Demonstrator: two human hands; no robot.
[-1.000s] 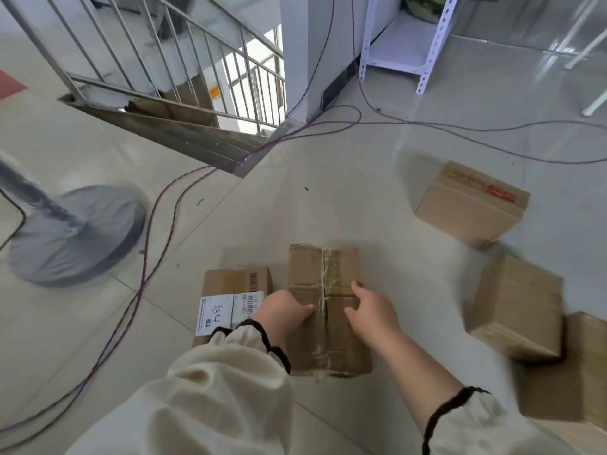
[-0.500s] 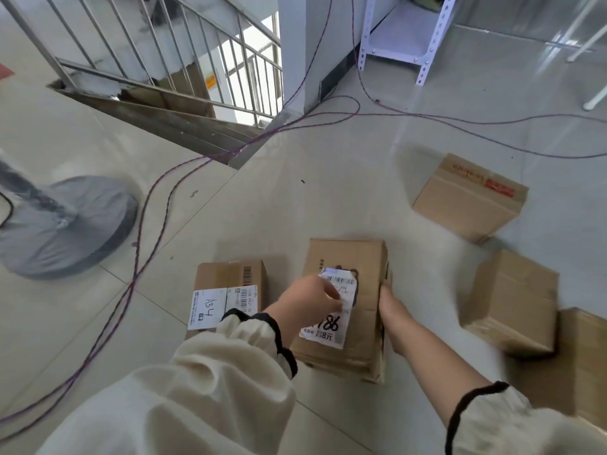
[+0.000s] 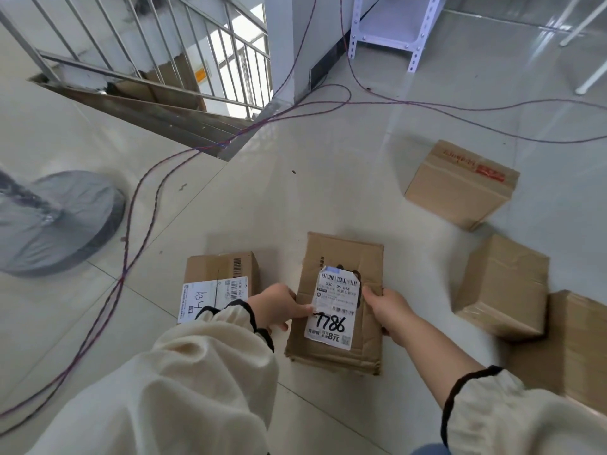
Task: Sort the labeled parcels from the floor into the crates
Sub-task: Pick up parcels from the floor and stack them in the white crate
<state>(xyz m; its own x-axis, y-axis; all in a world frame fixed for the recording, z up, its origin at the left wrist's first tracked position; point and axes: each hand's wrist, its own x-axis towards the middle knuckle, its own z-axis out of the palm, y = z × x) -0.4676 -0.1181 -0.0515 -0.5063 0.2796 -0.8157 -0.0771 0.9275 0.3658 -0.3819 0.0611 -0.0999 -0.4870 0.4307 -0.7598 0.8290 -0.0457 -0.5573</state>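
Note:
A brown cardboard parcel (image 3: 341, 257) lies label-up on the floor in front of me; its white label reads 1786. My left hand (image 3: 277, 305) grips its left edge, thumb on the label. My right hand (image 3: 386, 307) grips its right edge. To the left sits a smaller parcel (image 3: 220, 270) with a white label marked A34, partly hidden by my left sleeve. No crate is in view.
Three more cardboard boxes lie to the right: one far (image 3: 460, 183), one near (image 3: 502, 287), one at the frame edge (image 3: 581, 349). Purple cables (image 3: 141, 224) cross the floor. A grey round stand base (image 3: 56, 221) is at left. A railed stairwell opening (image 3: 147, 103) and a white shelf (image 3: 391, 31) are beyond.
The parcel was turned over between my hands: a second ago its taped plain side faced up, now the labelled side faces up and lies flatter. Both hands stayed on its edges.

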